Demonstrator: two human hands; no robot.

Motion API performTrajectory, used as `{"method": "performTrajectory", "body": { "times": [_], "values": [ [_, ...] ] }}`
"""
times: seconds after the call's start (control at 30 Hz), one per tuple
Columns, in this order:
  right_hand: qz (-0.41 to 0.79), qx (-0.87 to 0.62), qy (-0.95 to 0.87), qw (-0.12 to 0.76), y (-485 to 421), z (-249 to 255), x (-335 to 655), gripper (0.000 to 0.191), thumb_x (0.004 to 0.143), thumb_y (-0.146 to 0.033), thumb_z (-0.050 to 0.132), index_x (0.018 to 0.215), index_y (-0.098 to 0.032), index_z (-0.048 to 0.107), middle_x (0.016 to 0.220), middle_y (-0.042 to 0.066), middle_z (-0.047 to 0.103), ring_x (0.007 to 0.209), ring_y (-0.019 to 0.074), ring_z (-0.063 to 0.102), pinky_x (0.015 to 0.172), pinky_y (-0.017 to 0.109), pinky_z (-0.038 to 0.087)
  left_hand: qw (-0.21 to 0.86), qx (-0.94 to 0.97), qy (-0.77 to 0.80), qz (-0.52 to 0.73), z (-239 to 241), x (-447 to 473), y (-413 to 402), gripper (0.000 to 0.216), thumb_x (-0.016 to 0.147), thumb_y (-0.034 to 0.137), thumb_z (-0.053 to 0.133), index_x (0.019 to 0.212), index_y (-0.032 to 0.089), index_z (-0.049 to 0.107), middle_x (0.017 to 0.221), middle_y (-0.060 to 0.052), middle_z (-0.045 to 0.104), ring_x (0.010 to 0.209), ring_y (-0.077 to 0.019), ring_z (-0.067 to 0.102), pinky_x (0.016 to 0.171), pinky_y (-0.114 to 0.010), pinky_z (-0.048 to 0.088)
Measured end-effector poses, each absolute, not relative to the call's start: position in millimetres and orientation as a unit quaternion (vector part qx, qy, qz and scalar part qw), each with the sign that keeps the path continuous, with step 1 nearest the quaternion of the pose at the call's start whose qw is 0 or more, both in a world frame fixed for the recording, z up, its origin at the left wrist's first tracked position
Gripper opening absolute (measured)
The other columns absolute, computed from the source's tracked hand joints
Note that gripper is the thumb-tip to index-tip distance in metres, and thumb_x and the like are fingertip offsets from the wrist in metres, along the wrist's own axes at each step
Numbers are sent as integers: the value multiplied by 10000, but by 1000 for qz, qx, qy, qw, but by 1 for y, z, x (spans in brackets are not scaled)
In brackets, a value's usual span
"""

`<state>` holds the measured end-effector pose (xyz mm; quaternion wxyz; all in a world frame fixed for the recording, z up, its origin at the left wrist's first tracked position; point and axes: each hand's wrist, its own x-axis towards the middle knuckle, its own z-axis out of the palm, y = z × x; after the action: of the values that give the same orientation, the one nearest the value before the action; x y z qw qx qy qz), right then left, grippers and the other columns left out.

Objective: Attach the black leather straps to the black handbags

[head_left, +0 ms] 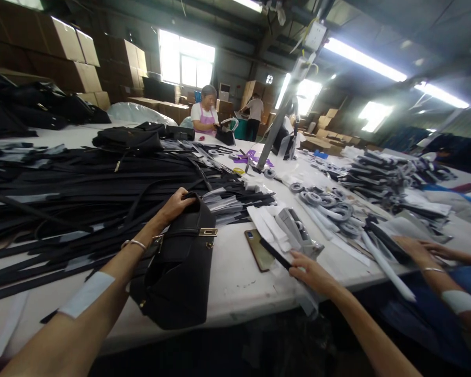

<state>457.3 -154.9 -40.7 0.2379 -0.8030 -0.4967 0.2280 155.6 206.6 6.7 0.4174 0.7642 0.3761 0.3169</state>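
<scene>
A black handbag (188, 267) with a gold-coloured clasp stands near the table's front edge, its top partly open. My left hand (176, 205) is closed on its upper rim, with some fingertips hidden inside the opening. To the right, the fingers of my right hand (312, 271) pinch the end of a narrow black strip (275, 254). This strip lies against white paper sheets (269, 225) and a grey tape dispenser (296, 230). A phone (256, 252) lies partly under the papers, between the bag and my right hand.
Long black straps (74, 183) cover the table's left side. Rolls of tape (329, 204) and stacked strap pieces (380, 178) lie at right. A slanted metal post (277, 125) rises mid-table. A co-worker's hands (419, 251) work at the right edge; another person (206, 115) is across the table.
</scene>
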Motion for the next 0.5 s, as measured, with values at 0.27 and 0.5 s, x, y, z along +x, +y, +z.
{"method": "performTrajectory", "body": {
  "times": [0.27, 0.5],
  "values": [
    [117, -842, -459, 260, -158, -63, 420, 200, 807, -341, 505, 745, -220, 653, 855, 106, 680, 880, 301, 621, 863, 410, 450, 320, 711, 536, 324, 11, 165, 175, 211, 817, 388, 494, 929, 219, 433, 859, -90, 648, 897, -304, 643, 740, -354, 465],
    [91, -847, -421, 312, -61, 11, 479, 244, 771, -408, 553, 636, -214, 612, 786, 72, 680, 909, 295, 609, 854, 391, 427, 258, 728, 585, 248, 17, 166, 118, 303, 871, 398, 436, 1080, 178, 424, 856, -202, 695, 871, -415, 675, 721, -442, 450]
  ]
}}
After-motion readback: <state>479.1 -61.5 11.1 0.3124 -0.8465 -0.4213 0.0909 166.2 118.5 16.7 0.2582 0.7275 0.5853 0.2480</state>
